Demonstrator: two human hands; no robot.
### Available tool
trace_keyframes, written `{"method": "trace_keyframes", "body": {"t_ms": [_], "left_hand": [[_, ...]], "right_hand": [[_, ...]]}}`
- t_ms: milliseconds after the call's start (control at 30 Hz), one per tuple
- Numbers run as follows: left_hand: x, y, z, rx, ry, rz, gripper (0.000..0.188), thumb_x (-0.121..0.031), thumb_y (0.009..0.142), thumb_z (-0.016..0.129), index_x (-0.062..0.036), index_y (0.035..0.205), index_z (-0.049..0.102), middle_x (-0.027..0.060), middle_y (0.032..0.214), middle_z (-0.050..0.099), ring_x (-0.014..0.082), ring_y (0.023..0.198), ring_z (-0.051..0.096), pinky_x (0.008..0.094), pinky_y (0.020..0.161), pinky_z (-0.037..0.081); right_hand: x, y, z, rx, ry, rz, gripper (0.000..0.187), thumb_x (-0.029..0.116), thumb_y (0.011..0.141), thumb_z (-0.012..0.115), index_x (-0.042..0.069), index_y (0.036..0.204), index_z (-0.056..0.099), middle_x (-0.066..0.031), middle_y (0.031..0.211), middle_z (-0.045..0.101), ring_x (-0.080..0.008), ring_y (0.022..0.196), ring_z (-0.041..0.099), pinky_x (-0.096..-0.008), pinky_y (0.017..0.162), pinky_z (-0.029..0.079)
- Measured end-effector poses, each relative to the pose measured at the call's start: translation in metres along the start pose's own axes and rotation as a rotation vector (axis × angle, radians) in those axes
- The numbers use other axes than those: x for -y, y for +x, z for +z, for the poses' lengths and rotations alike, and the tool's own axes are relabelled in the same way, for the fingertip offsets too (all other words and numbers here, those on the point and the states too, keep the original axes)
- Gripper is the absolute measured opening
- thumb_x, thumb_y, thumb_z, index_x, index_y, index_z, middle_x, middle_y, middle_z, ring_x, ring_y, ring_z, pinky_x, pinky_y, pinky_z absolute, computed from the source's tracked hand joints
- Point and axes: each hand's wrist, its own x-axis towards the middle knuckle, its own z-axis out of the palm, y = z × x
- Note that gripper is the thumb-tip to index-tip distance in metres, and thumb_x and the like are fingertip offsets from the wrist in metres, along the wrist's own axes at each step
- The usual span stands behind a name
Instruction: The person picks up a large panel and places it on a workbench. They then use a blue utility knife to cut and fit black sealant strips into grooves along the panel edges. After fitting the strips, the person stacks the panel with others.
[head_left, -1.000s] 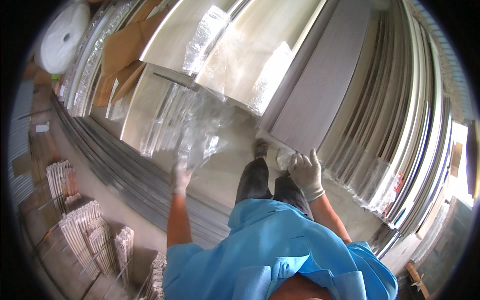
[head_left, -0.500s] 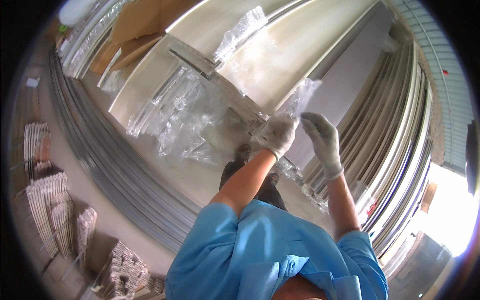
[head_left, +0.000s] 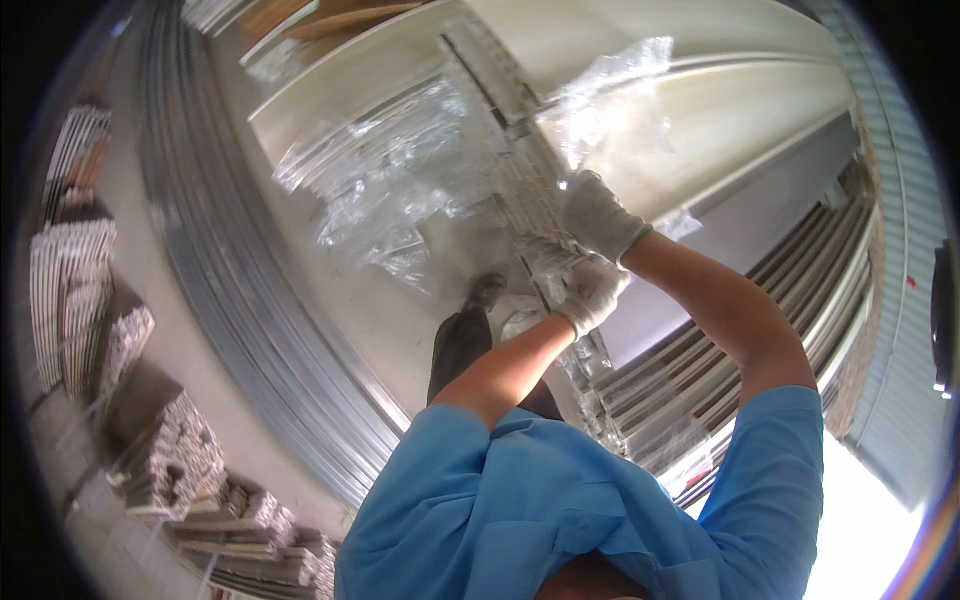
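Note:
Both my hands wear whitish work gloves and are close together at the near ends of long panels. My left hand [head_left: 592, 297] is closed on clear plastic film [head_left: 548, 258], which bunches beside its fingers. Just beyond it, my right hand [head_left: 600, 218] has its fingers curled, slightly blurred; what they grip is hidden. Under the hands run the ends of a pale panel [head_left: 740, 140] and a grey panel [head_left: 660, 300]. Another bit of clear film [head_left: 682, 224] shows past my right wrist.
Crumpled clear plastic [head_left: 385, 190] covers the floor left of the panels. Long grey metal profiles [head_left: 240, 290] lie further left, with bundled profiles [head_left: 180, 455] beyond. Stacked long strips [head_left: 720, 370] lie at right. My shoe [head_left: 486, 290] stands near the panel ends. Cardboard [head_left: 350, 22] is at the back.
My right hand has moved left and away from me, past my left hand, its forearm now reaching across. My left hand has come slightly nearer. The view has turned.

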Motion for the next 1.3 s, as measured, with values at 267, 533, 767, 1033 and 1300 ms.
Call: {"method": "trace_keyframes", "body": {"t_ms": [267, 533, 767, 1033, 1300], "left_hand": [[0.015, 0.012, -0.004, 0.038, 1.024, 0.250, 0.028, -0.018, 0.098, 0.051, -0.0070, 0.121, 0.062, 0.0076, 0.092, 0.068, 0.0188, 0.082, 0.066, 0.0393, 0.072, 0.053], [-0.010, 0.028, -0.105, 0.068, -0.122, -0.114, 0.017, -0.013, 0.092, 0.056, -0.0050, 0.097, 0.070, 0.0098, 0.081, 0.068, 0.0267, 0.075, 0.067, 0.0447, 0.071, 0.053], [0.004, 0.031, -0.106, 0.048, -0.044, -0.081, 0.010, -0.009, 0.088, 0.065, -0.0098, 0.084, 0.075, 0.0150, 0.077, 0.071, 0.0346, 0.077, 0.070, 0.0463, 0.070, 0.054], [0.010, 0.050, -0.144, -0.476, -0.435, -0.388, 0.037, -0.028, 0.087, 0.084, -0.0021, 0.109, 0.069, 0.0076, 0.086, 0.071, 0.0122, 0.070, 0.066, 0.0287, 0.061, 0.053], [0.024, 0.066, -0.155, -0.514, -0.394, -0.394, 0.032, -0.027, 0.091, 0.080, 0.0000, 0.103, 0.067, 0.0095, 0.088, 0.071, 0.0143, 0.073, 0.067, 0.0301, 0.064, 0.054]], "right_hand": [[-0.013, 0.005, -0.026, 0.262, -0.064, -0.237, 0.032, 0.040, 0.089, 0.063, 0.010, 0.093, 0.074, -0.0077, 0.083, 0.067, -0.0281, 0.077, 0.064, -0.0471, 0.074, 0.043], [-0.050, -0.035, -0.086, 0.466, 0.017, -0.437, 0.045, 0.054, 0.086, 0.071, 0.011, 0.100, 0.078, -0.0052, 0.089, 0.073, -0.0288, 0.090, 0.069, -0.0485, 0.077, 0.047], [-0.086, -0.058, -0.105, 0.360, 0.243, -0.334, 0.049, 0.054, 0.084, 0.074, 0.006, 0.087, 0.076, -0.0069, 0.081, 0.070, -0.0282, 0.084, 0.065, -0.0475, 0.073, 0.049], [-0.106, -0.077, -0.119, 0.138, 0.294, -0.340, 0.041, 0.052, 0.078, 0.077, 0.011, 0.077, 0.074, -0.0044, 0.071, 0.069, -0.0246, 0.069, 0.070, -0.0398, 0.072, 0.052], [-0.084, -0.064, -0.104, 0.190, 0.233, -0.341, 0.043, 0.050, 0.073, 0.082, 0.008, 0.074, 0.072, -0.0084, 0.067, 0.068, -0.0257, 0.067, 0.069, -0.0399, 0.069, 0.052]]}}
